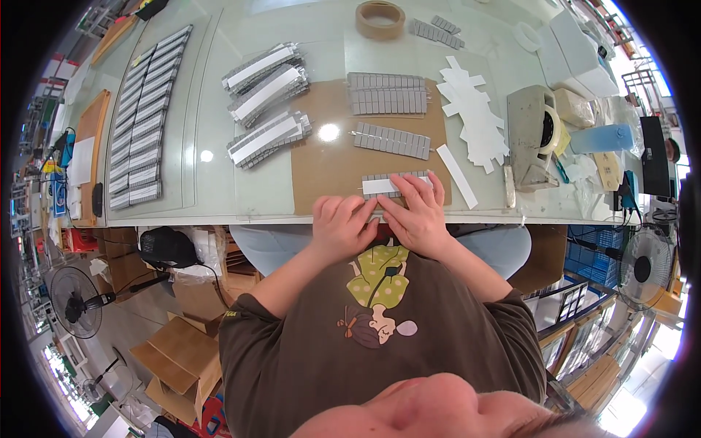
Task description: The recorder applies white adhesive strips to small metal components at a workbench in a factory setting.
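In front of me, at the table's near edge, lies a grey segmented strip (370,177) with a white paper strip (377,186) along its top. My right hand (418,219) rests over its right end, fingers stretched across the white paper and thumb toward the near edge. Beside its left end, my left hand (342,223) is closed, fingers curled and thumb against them; whatever is in them is hidden. Just beyond lies another grey segmented strip (392,141) without paper, and farther back a stack of grey strips (387,95).
A loose white paper strip (457,177) and a pile of white strips (473,113) lie right of the brown board (321,164). Paper-topped grey bundles (269,139) are at left, long rows (150,117) farther left. A tape roll (380,20) and tape dispenser (527,131) stand beyond.
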The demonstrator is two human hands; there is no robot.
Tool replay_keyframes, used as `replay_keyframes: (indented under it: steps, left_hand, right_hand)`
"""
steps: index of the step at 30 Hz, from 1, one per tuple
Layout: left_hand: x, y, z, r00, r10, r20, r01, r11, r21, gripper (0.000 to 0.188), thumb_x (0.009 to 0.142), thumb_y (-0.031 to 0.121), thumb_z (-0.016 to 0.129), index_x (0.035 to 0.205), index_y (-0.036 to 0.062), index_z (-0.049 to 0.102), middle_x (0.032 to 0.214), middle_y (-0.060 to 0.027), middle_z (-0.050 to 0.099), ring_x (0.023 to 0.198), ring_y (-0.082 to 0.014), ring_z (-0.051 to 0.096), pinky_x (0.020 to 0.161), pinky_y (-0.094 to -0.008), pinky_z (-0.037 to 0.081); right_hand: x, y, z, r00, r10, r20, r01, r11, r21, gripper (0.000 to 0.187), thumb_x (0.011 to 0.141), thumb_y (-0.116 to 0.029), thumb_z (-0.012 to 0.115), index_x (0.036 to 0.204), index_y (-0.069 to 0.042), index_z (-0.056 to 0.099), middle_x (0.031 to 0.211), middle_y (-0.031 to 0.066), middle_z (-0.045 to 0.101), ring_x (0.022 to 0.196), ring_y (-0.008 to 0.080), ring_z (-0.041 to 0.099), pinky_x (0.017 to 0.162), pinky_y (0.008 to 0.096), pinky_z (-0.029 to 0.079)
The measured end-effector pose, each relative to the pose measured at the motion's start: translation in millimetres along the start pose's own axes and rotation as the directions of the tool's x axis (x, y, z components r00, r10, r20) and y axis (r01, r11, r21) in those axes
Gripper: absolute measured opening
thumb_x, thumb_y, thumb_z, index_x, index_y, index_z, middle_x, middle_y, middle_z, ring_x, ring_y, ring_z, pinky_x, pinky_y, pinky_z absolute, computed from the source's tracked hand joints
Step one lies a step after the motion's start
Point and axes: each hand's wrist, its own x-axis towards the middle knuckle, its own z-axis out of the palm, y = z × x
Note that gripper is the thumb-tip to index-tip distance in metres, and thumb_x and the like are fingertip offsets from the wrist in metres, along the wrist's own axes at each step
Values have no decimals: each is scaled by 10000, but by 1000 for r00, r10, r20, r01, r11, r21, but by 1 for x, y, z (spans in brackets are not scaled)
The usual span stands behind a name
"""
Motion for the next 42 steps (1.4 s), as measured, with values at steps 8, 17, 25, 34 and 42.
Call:
replay_keyframes:
  steps: [8, 17, 25, 34, 42]
  left_hand:
    - [-3, -1, 2, 1000, 12, -2, -12, 1000, -12, 360, 797, 268, 769, 1140, 158, 748, 1077, 25, 586, 1040, -207, 506, 951, -413, 404]
    - [-5, -3, 2, 998, 44, -35, -45, 998, -46, 395, 741, 231, 788, 1129, 172, 739, 1058, 27, 584, 1003, -213, 519, 930, -423, 419]
    - [-3, -3, 3, 996, 53, -65, -55, 998, -27, 388, 732, 213, 783, 1117, 175, 744, 1060, 18, 583, 999, -222, 520, 928, -423, 426]
    - [-8, -2, 4, 997, 27, -78, -28, 999, -16, 392, 725, 190, 783, 1114, 166, 751, 1062, 14, 590, 1001, -230, 518, 929, -425, 426]
    - [5, 16, 6, 996, 71, -45, -75, 992, -102, 384, 742, 203, 790, 1119, 146, 743, 1050, 12, 602, 1019, -230, 523, 925, -422, 431]
  right_hand:
    - [-22, 21, -20, 978, 17, -210, -11, 999, 32, 323, 809, -133, 769, 1131, -117, 748, 1297, 106, 642, 1188, 325, 583, 1129, 567, 346]
    - [-95, 168, -144, 549, 558, -623, -743, 667, -58, 455, 909, -194, 771, 1312, -19, 654, 1274, 118, 668, 1198, 275, 584, 1062, 406, 426]
    - [-74, 215, -169, 401, 916, -1, -675, 297, 675, 335, 964, -209, 719, 1223, 4, 708, 1141, 76, 722, 1074, 132, 635, 974, 261, 435]
    - [-57, 192, -179, 462, 831, -310, -387, 503, 773, 171, 929, -121, 698, 989, 30, 752, 914, 46, 720, 894, 140, 620, 865, 272, 455]
    - [-161, 146, -109, 260, 879, -400, -759, 442, 479, 114, 974, -53, 658, 946, 45, 710, 904, 53, 697, 833, 123, 605, 746, 260, 478]
